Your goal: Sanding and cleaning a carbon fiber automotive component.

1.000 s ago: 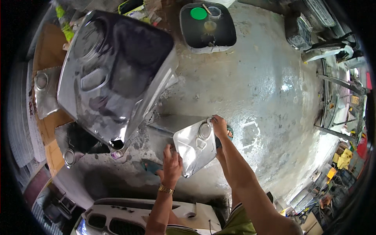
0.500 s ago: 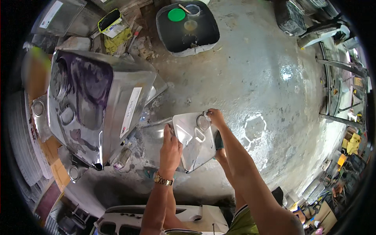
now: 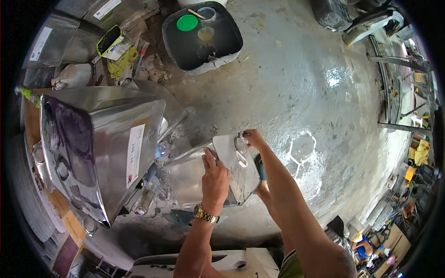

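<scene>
As the right hand (image 3: pixel 253 138) clamps its fingers on the corner of a silver can (image 3: pixel 192 173) by the round cap, the left hand (image 3: pixel 215 178) lays its fingers along the edge, thumb hidden, so whether they grip I can't tell. The can sits tilted on the floor (image 3: pixel 278 92) between the feet; left of it leans a larger metal can (image 3: pixel 111 125), purple-stained on top, and beyond is a black tub (image 3: pixel 227 44) holding a green disc (image 3: pixel 187 22) and a stick (image 3: pixel 196 14).
</scene>
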Motion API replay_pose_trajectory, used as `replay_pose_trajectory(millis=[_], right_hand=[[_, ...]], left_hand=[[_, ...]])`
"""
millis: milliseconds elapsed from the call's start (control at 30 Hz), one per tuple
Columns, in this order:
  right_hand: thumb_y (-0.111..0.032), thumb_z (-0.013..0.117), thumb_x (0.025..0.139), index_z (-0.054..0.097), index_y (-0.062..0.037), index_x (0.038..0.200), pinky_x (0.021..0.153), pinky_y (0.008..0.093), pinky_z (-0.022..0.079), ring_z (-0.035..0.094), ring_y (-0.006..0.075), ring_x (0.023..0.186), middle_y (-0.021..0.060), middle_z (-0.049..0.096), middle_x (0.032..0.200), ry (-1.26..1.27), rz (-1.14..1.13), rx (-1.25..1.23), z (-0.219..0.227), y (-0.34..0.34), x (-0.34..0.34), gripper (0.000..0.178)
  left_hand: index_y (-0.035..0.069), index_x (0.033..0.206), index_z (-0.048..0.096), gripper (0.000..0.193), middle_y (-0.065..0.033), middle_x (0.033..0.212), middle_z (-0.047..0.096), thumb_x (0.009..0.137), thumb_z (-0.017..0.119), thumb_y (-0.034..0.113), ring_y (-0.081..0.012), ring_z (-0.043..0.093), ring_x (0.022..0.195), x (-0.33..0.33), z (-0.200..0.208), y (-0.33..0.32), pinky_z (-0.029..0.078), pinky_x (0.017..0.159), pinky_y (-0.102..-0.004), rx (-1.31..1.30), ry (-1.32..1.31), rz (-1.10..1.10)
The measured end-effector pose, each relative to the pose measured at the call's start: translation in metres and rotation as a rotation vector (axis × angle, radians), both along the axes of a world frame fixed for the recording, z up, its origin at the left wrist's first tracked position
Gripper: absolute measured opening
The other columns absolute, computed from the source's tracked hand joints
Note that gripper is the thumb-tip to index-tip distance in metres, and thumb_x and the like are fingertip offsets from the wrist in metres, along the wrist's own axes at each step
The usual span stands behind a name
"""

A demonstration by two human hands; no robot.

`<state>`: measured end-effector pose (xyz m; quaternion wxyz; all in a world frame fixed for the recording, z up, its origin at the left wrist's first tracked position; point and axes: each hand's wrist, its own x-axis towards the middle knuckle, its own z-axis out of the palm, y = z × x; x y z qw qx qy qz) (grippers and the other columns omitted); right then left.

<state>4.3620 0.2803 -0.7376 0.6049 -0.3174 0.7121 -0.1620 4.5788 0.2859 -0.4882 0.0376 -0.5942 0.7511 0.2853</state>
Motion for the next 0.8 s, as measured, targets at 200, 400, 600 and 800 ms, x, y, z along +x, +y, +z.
replay_pose_trajectory(millis=[200,400,600,800], right_hand=[[-0.015,0.062,0.084,0.07,-0.0002,0.101,0.05,0.036,0.056,0.067,0.0241,0.055,0.0137,0.068,0.077,-0.022,-0.056,0.089,0.001,-0.005,-0.006,0.024],[-0.018,0.063,0.083,0.071,-0.001,0.099,0.056,0.0384,0.055,0.068,0.028,0.061,0.0156,0.07,0.08,0.025,0.035,0.022,0.03,-0.004,0.017,0.025],[-0.021,0.059,0.083,0.071,-0.0038,0.099,0.07,0.0464,0.049,0.065,0.0402,0.079,0.0234,0.067,0.083,0.292,0.17,-0.214,0.103,0.012,0.1,0.026],[-0.015,0.054,0.09,0.061,-0.0057,0.108,0.071,0.0529,0.05,0.064,0.0458,0.082,0.0234,0.067,0.086,0.582,0.258,-0.266,0.171,0.049,0.154,0.021]], left_hand=[[-0.018,0.101,0.056,0.033,-0.0378,0.14,0.034,0.085,0.065,0.009,-0.0488,0.046,0.126,-0.01,0.0,-0.011,0.06,0.084,-0.0407,0.01,0.004,-0.008],[-0.016,0.107,0.055,0.033,-0.0387,0.143,0.03,0.085,0.063,0.007,-0.0502,0.042,0.129,0.035,0.013,0.013,0.053,0.096,-0.045,-0.043,0.096,0.007],[-0.014,0.123,0.048,0.042,-0.0313,0.151,0.024,0.086,0.059,0.001,-0.0398,0.048,0.128,0.123,0.029,0.079,0.054,0.092,-0.0401,-0.053,0.014,0.121],[-0.016,0.115,0.048,0.03,-0.0301,0.153,0.023,0.089,0.054,-0.004,-0.0444,0.042,0.131,0.186,0.012,0.151,0.049,0.098,-0.042,0.107,0.401,0.446]])
